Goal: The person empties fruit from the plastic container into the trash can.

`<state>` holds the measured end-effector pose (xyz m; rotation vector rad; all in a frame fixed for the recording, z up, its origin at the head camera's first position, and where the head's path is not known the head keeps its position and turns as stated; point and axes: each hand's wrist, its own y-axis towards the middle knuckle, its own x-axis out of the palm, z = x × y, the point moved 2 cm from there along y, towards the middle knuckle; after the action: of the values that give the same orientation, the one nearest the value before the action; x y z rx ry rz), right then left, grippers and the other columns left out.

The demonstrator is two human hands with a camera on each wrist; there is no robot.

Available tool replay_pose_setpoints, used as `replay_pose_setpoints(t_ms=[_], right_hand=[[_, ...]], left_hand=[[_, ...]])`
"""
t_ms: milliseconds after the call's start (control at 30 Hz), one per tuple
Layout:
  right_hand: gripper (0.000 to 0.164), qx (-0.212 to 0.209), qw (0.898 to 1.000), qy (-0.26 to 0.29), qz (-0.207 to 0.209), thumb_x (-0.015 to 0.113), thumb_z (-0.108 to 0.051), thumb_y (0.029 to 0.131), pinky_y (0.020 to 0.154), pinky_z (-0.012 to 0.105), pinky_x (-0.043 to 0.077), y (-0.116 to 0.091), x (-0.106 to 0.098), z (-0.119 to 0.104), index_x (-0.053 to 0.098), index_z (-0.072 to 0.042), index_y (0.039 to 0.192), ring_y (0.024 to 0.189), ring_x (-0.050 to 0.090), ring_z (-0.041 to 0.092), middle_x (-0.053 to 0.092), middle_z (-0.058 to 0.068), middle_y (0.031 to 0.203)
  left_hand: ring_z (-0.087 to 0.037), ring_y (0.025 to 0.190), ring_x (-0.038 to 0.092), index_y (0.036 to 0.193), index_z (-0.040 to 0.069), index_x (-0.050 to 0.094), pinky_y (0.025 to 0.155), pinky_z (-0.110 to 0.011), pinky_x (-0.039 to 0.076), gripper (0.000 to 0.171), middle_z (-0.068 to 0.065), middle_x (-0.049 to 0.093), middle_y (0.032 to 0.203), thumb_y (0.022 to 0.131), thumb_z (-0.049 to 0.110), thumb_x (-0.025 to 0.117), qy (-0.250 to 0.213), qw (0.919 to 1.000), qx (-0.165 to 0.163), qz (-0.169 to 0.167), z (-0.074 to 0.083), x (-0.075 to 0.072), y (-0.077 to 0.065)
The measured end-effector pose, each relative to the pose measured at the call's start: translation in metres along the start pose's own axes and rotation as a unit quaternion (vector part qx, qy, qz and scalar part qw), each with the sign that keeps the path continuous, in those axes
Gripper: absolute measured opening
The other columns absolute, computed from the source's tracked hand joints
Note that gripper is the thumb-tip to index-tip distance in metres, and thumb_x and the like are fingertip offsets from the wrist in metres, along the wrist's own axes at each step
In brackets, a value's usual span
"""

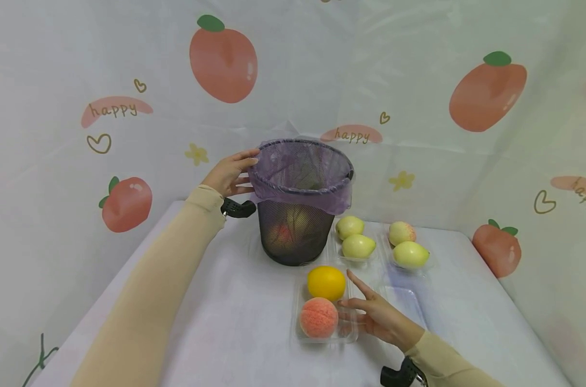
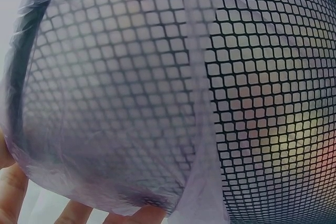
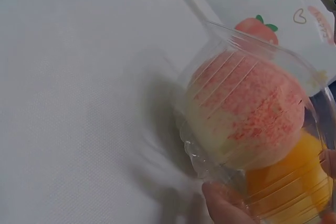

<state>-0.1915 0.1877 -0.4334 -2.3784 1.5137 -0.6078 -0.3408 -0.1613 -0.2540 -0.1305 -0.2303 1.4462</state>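
Observation:
A black mesh bin (image 1: pixel 293 236) lined with a thin purple plastic bag (image 1: pixel 331 198) stands upright at the table's far side. My left hand (image 1: pixel 232 173) touches its left side at the rim, fingers spread on the bag; in the left wrist view the fingertips (image 2: pixel 76 212) lie along the bag's folded edge. My right hand (image 1: pixel 382 317) holds the right side of a clear plastic tray (image 1: pixel 297 334). In it sit a pink peach (image 1: pixel 319 317) and a yellow-orange fruit (image 1: pixel 326 283). The right wrist view shows fingers (image 3: pixel 226 205) at the tray's edge.
Behind my right hand, one clear tray holds two pale green-yellow fruits (image 1: pixel 358 246). Another, farther right, holds a similar fruit (image 1: pixel 411 254) and a pinkish peach (image 1: pixel 401 233). A clear plastic piece (image 1: pixel 404 295) lies beside my right hand. Coloured shapes show through the bin's mesh.

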Motion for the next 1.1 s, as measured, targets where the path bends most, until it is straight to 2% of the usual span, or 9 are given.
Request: replay_pose_setpoints(t_ms=[133,367,733,933,1100], right_hand=[[0.087,-0.002,1.000,0.013,-0.001,0.058,-0.012,0.097,0.093,0.050,0.053,-0.003,0.001,-0.001,-0.002,-0.034,0.156,0.107,0.065,0.025,0.027,0.032,0.147],[0.087,0.001,1.000,0.008,-0.004,0.059,-0.013,0.096,0.090,0.048,0.054,-0.007,0.000,-0.002,-0.001,-0.035,0.156,0.105,0.065,0.024,0.044,0.023,0.131],[0.083,-0.018,1.000,0.019,-0.018,0.054,-0.013,0.098,0.093,0.053,0.051,-0.021,-0.005,-0.009,-0.002,-0.035,0.156,0.103,0.065,0.024,0.059,0.008,0.116],[0.082,-0.036,0.998,0.021,-0.037,0.052,-0.014,0.100,0.091,0.048,0.054,-0.030,-0.008,-0.019,-0.004,-0.035,0.156,0.102,0.064,0.022,0.058,0.005,0.112],[0.080,-0.046,0.998,0.012,-0.033,0.051,-0.016,0.100,0.091,0.045,0.054,-0.038,-0.010,-0.029,-0.002,-0.038,0.155,0.099,0.065,0.020,0.053,0.006,0.115]], left_hand=[[-0.031,0.139,0.037,0.146,0.032,0.044,0.109,-0.045,0.041,0.046,0.001,0.031,0.155,0.101,0.025,0.052,0.001,1.0000,-0.002,0.002,0.001,0.000,-0.001],[-0.031,0.139,0.037,0.147,0.032,0.043,0.110,-0.046,0.040,0.046,0.000,0.031,0.155,0.102,0.024,0.052,-0.001,1.0000,-0.002,0.001,0.001,0.001,-0.002],[-0.031,0.140,0.036,0.147,0.031,0.043,0.109,-0.046,0.041,0.046,0.001,0.031,0.155,0.102,0.025,0.051,0.005,1.0000,0.002,0.005,0.000,0.002,0.000],[-0.032,0.139,0.037,0.147,0.032,0.042,0.109,-0.046,0.041,0.047,0.000,0.031,0.155,0.102,0.025,0.051,0.005,1.0000,0.002,0.005,0.000,0.002,0.000],[-0.032,0.139,0.037,0.147,0.031,0.043,0.109,-0.046,0.041,0.046,0.000,0.032,0.154,0.102,0.025,0.051,0.003,1.0000,0.002,0.006,0.001,0.001,-0.001]])
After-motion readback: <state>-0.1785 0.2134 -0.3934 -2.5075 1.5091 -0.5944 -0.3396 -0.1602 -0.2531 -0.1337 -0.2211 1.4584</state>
